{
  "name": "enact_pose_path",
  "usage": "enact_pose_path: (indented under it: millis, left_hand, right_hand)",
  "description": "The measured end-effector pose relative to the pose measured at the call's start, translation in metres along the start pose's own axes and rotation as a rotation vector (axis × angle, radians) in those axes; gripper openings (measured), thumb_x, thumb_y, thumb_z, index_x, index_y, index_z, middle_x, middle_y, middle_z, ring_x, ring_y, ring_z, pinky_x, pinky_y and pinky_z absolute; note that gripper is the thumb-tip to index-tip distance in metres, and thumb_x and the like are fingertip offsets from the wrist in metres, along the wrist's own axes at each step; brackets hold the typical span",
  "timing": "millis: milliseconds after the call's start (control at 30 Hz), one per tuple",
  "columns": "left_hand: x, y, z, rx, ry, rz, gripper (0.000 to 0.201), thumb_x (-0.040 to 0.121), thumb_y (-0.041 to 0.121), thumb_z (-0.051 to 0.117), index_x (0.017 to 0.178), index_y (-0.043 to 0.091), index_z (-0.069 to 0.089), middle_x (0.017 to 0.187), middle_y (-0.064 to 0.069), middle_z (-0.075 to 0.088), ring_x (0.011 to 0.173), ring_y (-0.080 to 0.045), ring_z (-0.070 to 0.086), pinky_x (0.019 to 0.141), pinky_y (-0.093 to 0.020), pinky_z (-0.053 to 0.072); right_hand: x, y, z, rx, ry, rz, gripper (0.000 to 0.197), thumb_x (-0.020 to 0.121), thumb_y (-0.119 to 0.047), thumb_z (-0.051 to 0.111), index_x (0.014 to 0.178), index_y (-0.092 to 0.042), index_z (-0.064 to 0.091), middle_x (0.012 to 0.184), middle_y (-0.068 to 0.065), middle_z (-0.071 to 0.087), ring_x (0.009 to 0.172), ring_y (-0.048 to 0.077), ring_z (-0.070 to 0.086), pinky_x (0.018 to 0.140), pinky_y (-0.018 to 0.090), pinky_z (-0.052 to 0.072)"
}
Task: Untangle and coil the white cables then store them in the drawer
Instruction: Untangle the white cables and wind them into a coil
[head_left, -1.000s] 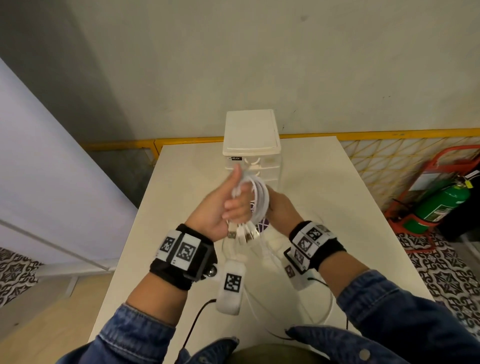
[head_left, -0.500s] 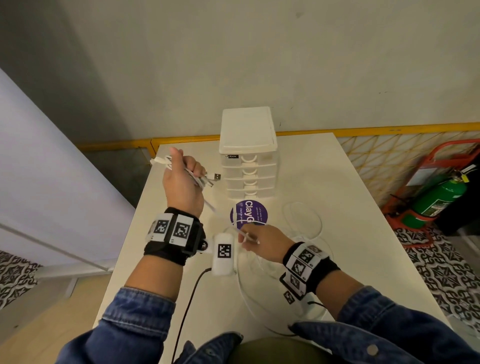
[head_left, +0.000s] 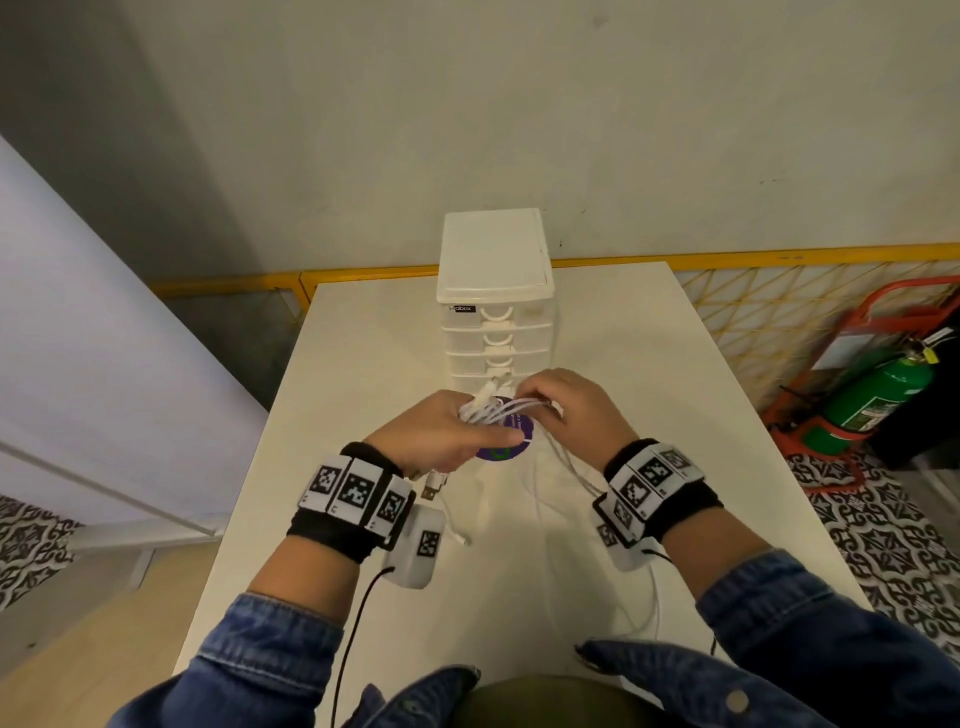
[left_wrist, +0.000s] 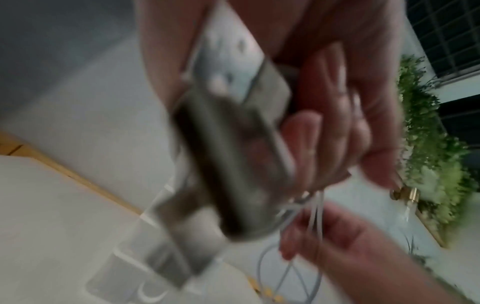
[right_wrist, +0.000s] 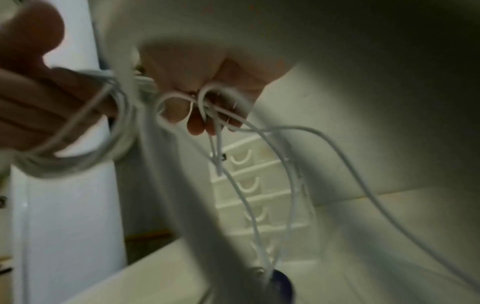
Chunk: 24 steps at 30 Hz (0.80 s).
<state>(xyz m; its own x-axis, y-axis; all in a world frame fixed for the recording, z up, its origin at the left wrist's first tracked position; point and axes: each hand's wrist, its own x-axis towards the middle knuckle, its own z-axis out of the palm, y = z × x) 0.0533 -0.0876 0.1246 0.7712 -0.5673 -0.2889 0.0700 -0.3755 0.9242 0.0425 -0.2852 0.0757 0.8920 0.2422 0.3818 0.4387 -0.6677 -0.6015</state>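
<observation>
Both hands meet in front of the white drawer unit (head_left: 493, 312), whose drawers all sit pushed in. My left hand (head_left: 467, 421) grips a coiled bunch of white cables (head_left: 498, 408), shown as loops round its fingers in the right wrist view (right_wrist: 78, 160). A USB plug (head_left: 434, 486) hangs below that hand. My right hand (head_left: 540, 400) pinches cable strands (right_wrist: 207, 107) at the bunch. Loose lengths (head_left: 571, 467) trail from it down to the table. The left wrist view is blurred, with a plug (left_wrist: 233, 144) close to the lens.
The white table (head_left: 649, 364) carries a purple round disc (head_left: 506, 441) under the hands, and slack cable (head_left: 644, 618) near its front edge. A green fire extinguisher (head_left: 878, 400) stands on the floor at the right. A yellow rail runs behind the table.
Half a second ago my left hand was raised to the left and my right hand low, a strand stretched between them. Now both hands are together before the drawers.
</observation>
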Motion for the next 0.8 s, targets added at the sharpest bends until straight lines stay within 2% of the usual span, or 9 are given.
enact_pose_path:
  millis: [100, 167, 233, 300, 400, 467, 600, 667, 800]
  left_hand:
    - [-0.004, 0.006, -0.016, -0.270, 0.190, 0.056, 0.037, 0.089, 0.020, 0.059, 0.054, 0.015, 0.049, 0.043, 0.004, 0.035, 0.034, -0.011, 0.026, 0.037, -0.021, 0.022]
    - [-0.004, 0.009, -0.029, -0.470, 0.357, 0.099, 0.039, 0.092, 0.019, 0.054, 0.054, 0.015, 0.045, 0.040, 0.006, 0.034, 0.032, -0.011, 0.027, 0.036, -0.021, 0.024]
    - [-0.003, 0.009, -0.034, -0.504, 0.528, 0.093, 0.038, 0.092, 0.020, 0.054, 0.057, 0.016, 0.041, 0.039, 0.005, 0.035, 0.032, -0.011, 0.027, 0.036, -0.021, 0.024]
    - [0.001, 0.006, -0.029, -0.412, 0.612, 0.048, 0.035, 0.090, 0.021, 0.057, 0.059, 0.016, 0.042, 0.039, 0.006, 0.037, 0.033, -0.011, 0.028, 0.037, -0.021, 0.025]
    - [0.008, 0.000, -0.005, -0.268, 0.569, -0.008, 0.036, 0.089, 0.022, 0.060, 0.058, 0.015, 0.041, 0.037, 0.006, 0.038, 0.031, -0.011, 0.029, 0.037, -0.020, 0.024]
    - [0.010, -0.003, 0.010, -0.209, 0.504, -0.033, 0.039, 0.089, 0.021, 0.060, 0.054, 0.015, 0.042, 0.036, 0.005, 0.038, 0.030, -0.011, 0.029, 0.038, -0.020, 0.024]
    - [0.010, 0.000, 0.023, -0.221, 0.395, -0.065, 0.043, 0.090, 0.019, 0.059, 0.052, 0.013, 0.040, 0.035, 0.002, 0.035, 0.029, -0.013, 0.027, 0.037, -0.019, 0.021]
    - [0.010, 0.000, 0.020, -0.198, 0.420, -0.083, 0.042, 0.090, 0.021, 0.059, 0.052, 0.013, 0.041, 0.036, 0.002, 0.036, 0.029, -0.013, 0.029, 0.037, -0.019, 0.022]
    - [0.010, 0.003, 0.017, -0.155, 0.423, -0.087, 0.040, 0.088, 0.023, 0.060, 0.053, 0.014, 0.042, 0.037, 0.003, 0.038, 0.030, -0.012, 0.031, 0.038, -0.020, 0.025]
  right_hand:
    - [-0.019, 0.026, -0.004, -0.059, -0.021, 0.160, 0.036, 0.078, -0.028, 0.072, 0.108, -0.012, 0.062, 0.117, 0.007, 0.062, 0.107, 0.022, 0.056, 0.094, 0.043, 0.047]
    - [-0.036, 0.036, -0.003, -0.067, -0.101, 0.329, 0.064, 0.073, -0.041, 0.073, 0.127, -0.017, 0.050, 0.143, 0.006, 0.042, 0.129, 0.021, 0.040, 0.110, 0.041, 0.034]
    - [-0.047, 0.042, -0.001, -0.147, -0.151, 0.468, 0.083, 0.069, -0.056, 0.069, 0.137, -0.020, 0.038, 0.147, 0.008, 0.033, 0.134, 0.024, 0.033, 0.112, 0.043, 0.030]
    - [-0.046, 0.034, -0.002, -0.124, -0.116, 0.546, 0.087, 0.065, -0.065, 0.064, 0.135, -0.023, 0.037, 0.131, 0.008, 0.043, 0.121, 0.024, 0.045, 0.105, 0.045, 0.038]
    - [-0.027, 0.010, -0.008, 0.001, 0.015, 0.540, 0.084, 0.067, -0.059, 0.068, 0.134, -0.019, 0.038, 0.113, 0.004, 0.047, 0.101, 0.019, 0.050, 0.095, 0.044, 0.045]
    - [-0.013, -0.001, -0.011, -0.095, 0.080, 0.497, 0.105, 0.064, -0.060, 0.071, 0.144, -0.015, 0.020, 0.130, 0.011, 0.043, 0.118, 0.027, 0.045, 0.101, 0.046, 0.041]
    - [-0.001, -0.013, -0.016, -0.410, -0.057, 0.631, 0.132, 0.062, -0.063, 0.070, 0.143, 0.000, -0.013, 0.156, 0.019, -0.004, 0.145, 0.029, 0.001, 0.116, 0.051, 0.011]
    - [-0.001, -0.017, -0.020, -0.499, -0.086, 0.660, 0.135, 0.062, -0.063, 0.070, 0.141, 0.002, -0.018, 0.154, 0.021, -0.016, 0.144, 0.032, -0.010, 0.117, 0.052, 0.003]
    - [0.004, -0.029, -0.018, -0.297, -0.151, 0.430, 0.131, 0.062, -0.051, 0.077, 0.144, -0.012, -0.016, 0.156, 0.013, -0.018, 0.144, 0.028, -0.015, 0.117, 0.047, -0.001]
